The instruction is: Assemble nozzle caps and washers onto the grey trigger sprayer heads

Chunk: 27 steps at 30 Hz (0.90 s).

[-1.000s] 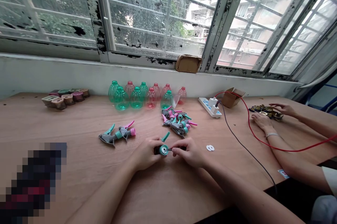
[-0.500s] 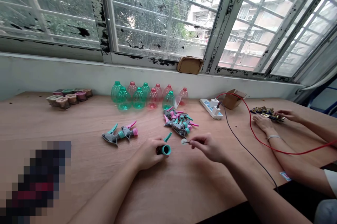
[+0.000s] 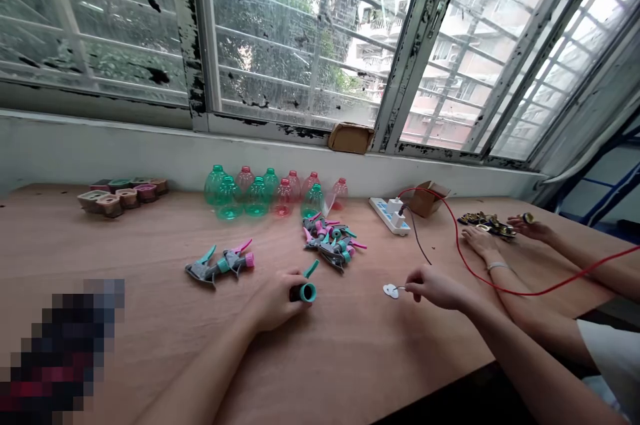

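My left hand (image 3: pixel 275 302) is wrapped around a spray trigger head (image 3: pixel 310 292), whose teal collar opening faces me and whose teal lever (image 3: pixel 311 269) points up. To its right, my right hand (image 3: pixel 434 285) pinches a thin, dark tool (image 3: pixel 401 288); its exact kind is too small to make out. The tool's tip is at a few small white discs (image 3: pixel 391 290) lying on the table. Beyond my hands lies a pile of grey trigger heads (image 3: pixel 327 242) with pink and teal parts. Two more joined-looking trigger heads (image 3: pixel 220 266) lie left of my left hand.
Green and pink clear bottles (image 3: pixel 257 198) stand along the wall. A power strip (image 3: pixel 390 215) with a red cable (image 3: pixel 463 260) lies right of them, near a cardboard box (image 3: pixel 425 200). Another person's hands (image 3: pixel 480 242) handle dark-and-gold pieces at right. Small lidded tubs (image 3: pixel 123 197) sit far left.
My right hand has moved right, away from the trigger head, taking the tool to the white discs. My left hand still grips the trigger head. The other person's far hand has lifted a round piece.
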Tool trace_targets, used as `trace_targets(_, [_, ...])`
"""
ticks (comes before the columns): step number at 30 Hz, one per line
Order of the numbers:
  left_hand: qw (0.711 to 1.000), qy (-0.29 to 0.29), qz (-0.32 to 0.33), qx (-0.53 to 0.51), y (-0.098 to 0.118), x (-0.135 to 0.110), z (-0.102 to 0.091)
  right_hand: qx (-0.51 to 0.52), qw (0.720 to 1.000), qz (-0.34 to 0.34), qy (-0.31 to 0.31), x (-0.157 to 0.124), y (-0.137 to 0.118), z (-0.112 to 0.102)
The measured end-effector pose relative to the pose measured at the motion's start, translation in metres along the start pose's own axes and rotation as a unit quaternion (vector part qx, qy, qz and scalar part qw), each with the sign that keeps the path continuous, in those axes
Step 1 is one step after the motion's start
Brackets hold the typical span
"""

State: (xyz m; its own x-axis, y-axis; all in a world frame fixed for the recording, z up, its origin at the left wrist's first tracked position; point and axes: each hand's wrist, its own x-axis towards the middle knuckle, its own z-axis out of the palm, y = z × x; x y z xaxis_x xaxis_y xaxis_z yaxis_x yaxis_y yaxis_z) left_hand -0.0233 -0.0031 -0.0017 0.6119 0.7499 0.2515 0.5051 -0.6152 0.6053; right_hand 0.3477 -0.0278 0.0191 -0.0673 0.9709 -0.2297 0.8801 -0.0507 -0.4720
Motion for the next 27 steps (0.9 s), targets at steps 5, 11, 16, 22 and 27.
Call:
trace_targets(5, [1.000,0.001,0.002,0.005,-0.002,0.000,0.001,-0.025,0.998,0.005,0.050,-0.001,-0.005,-0.017])
trace_targets(11, [1.000,0.007,-0.003,0.015,0.000,-0.001,0.001,0.141,0.981,-0.091,0.098,0.024,-0.050,0.005])
trace_targets(16, [0.998,0.038,-0.029,0.049,-0.001,-0.002,-0.001,0.272,0.930,-0.192,0.158,0.063,-0.107,0.039])
trace_targets(22, [0.986,0.084,-0.076,0.121,-0.013,-0.002,-0.005,0.108,0.926,-0.190,0.308,0.092,-0.124,0.078])
trace_targets(27, [0.982,0.093,-0.085,0.139,-0.017,-0.001,-0.001,0.027,0.937,-0.177,0.301,0.088,-0.113,0.088])
